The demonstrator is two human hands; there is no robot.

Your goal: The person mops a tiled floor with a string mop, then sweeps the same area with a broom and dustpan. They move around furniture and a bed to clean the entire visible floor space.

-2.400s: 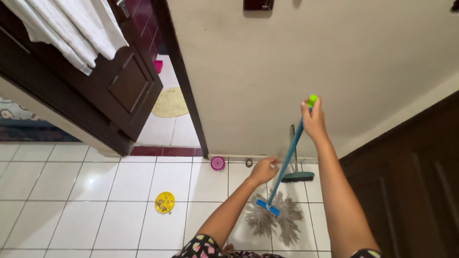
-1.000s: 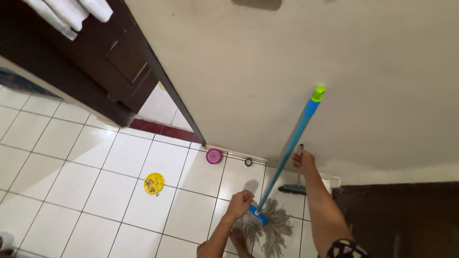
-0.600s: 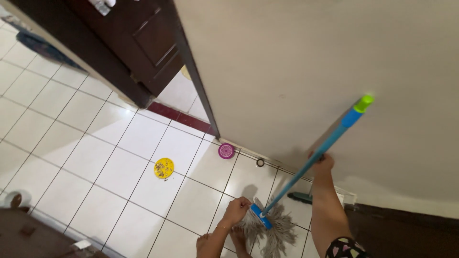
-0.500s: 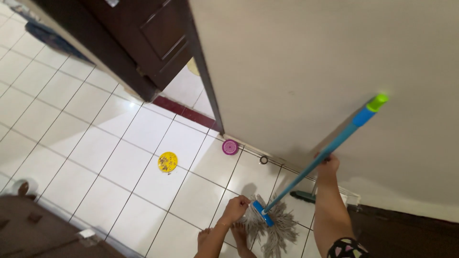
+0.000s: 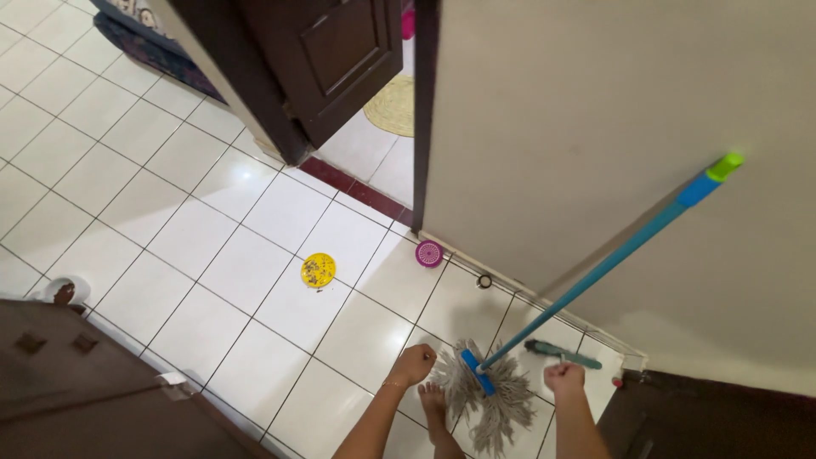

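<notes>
At the bottom of the frame, a grey string mop head [image 5: 489, 399] on a blue clamp was spread flat on the white tiled floor [image 5: 212, 246], beside a bare foot [image 5: 435, 406]. The left hand [image 5: 412, 364], loosely curled, was placed at its edge; whether strands were pinched could not be told. The right hand [image 5: 564, 376] was closed in a fist, apparently empty. The teal handle [image 5: 608, 265] leaned against the cream wall [image 5: 595, 110] unheld, so the mop judged not yet in use. Farther off, a yellow disc [image 5: 318, 269] and a purple round lid [image 5: 428, 252] lay on the tiles.

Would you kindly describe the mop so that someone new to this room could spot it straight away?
Start at the cream wall right of the dark door. Leaning on it is a mop, its grey strings spread on the white tiles between the left hand and right hand. Unlike the smaller green brush behind, its long handle is blue, capped green.
</notes>
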